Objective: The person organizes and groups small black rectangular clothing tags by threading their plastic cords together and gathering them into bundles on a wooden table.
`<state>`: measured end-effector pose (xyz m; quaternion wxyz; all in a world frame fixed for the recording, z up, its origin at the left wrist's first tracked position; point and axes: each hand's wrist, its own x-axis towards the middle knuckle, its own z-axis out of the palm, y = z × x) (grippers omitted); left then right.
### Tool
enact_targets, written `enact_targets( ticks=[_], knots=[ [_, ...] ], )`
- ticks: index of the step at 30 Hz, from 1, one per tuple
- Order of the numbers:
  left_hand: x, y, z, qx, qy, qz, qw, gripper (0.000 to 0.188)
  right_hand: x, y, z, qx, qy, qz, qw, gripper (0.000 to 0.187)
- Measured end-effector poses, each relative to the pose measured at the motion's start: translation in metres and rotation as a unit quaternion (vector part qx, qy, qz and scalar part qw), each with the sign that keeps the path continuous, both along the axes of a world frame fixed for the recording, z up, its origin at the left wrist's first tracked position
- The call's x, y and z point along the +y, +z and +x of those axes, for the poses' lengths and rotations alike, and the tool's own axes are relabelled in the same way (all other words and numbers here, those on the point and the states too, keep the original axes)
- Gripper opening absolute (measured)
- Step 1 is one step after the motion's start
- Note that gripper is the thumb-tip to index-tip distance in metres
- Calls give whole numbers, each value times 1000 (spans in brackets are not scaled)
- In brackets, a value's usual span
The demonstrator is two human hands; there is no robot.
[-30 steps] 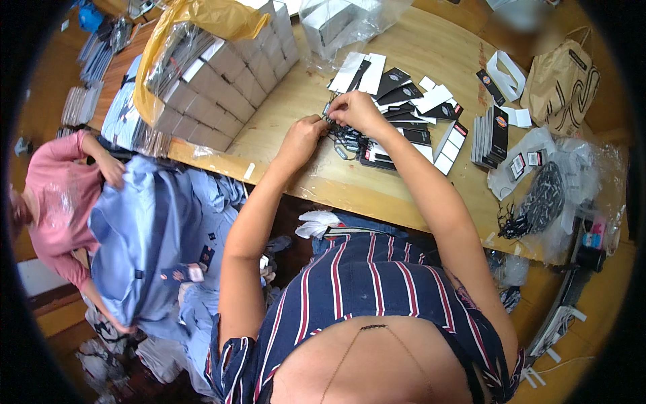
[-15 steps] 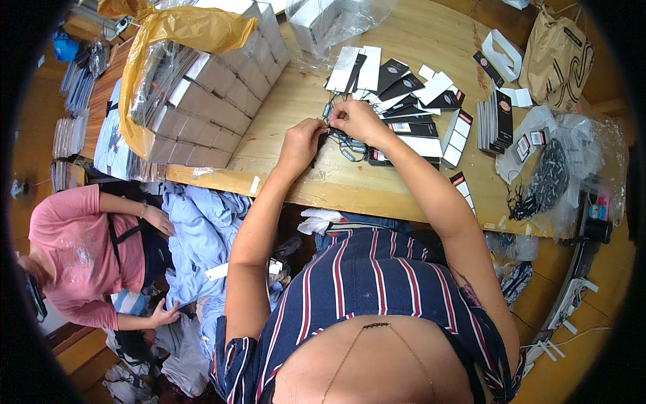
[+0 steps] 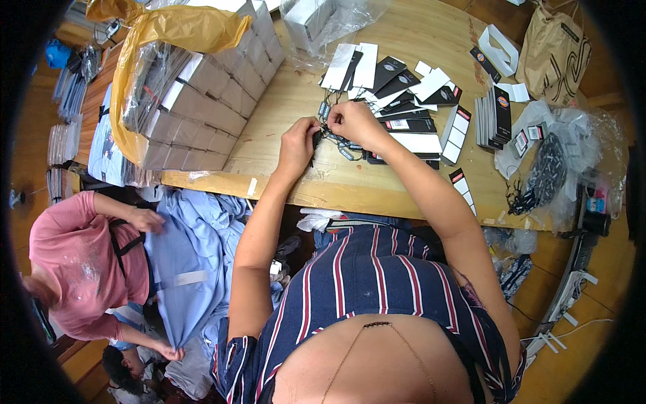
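Observation:
Over the wooden table (image 3: 269, 182), my left hand (image 3: 297, 145) is closed in a pinch on black hang-tag strings (image 3: 315, 145), which dangle below its fingertips. Close beside it, my right hand (image 3: 355, 124) also pinches; its fingers hide what they grip, though it meets the same strings. Dark string seals (image 3: 324, 110) lie around and under the fingertips. A fanned pile of black and white hang tags (image 3: 391, 75) spreads beyond and to the right of my right hand, partly hidden by my right forearm.
Bundled white boxes (image 3: 208, 101) under yellow plastic stand at the left. A stack of black tags (image 3: 494, 121), bagged strings (image 3: 546, 165) and a brown paper bag (image 3: 557, 57) occupy the right. A co-worker in pink (image 3: 87, 262) handles a light-blue garment (image 3: 195, 256) at lower left.
My hands stay close together over the strings, with slight finger movement; more black string shows below my left hand. The co-worker has spread out and lifted the blue garment.

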<state>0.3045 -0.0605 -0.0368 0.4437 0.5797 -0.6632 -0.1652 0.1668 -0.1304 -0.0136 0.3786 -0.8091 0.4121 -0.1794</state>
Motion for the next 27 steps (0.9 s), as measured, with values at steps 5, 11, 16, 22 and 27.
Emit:
enact_targets(
  ticks=[5, 11, 16, 22, 27],
  knots=[
    [0, -2, 2, 20, -2, 14, 1000, 9, 8, 9, 3, 37, 17, -63, 997, 6],
    [-3, -1, 4, 40, -12, 24, 999, 5, 14, 3, 13, 88, 41, -209, 973, 7],
    [-4, 2, 8, 86, -10, 83, 993, 5, 9, 5, 14, 75, 63, -177, 979, 9],
    [-5, -10, 9, 276, 30, 136, 951, 14, 10, 7, 12, 33, 15, -48, 998, 12],
    [5, -1, 3, 393, 58, 217, 892, 26, 5, 4, 9, 16, 6, -26, 1000, 11]
  ],
)
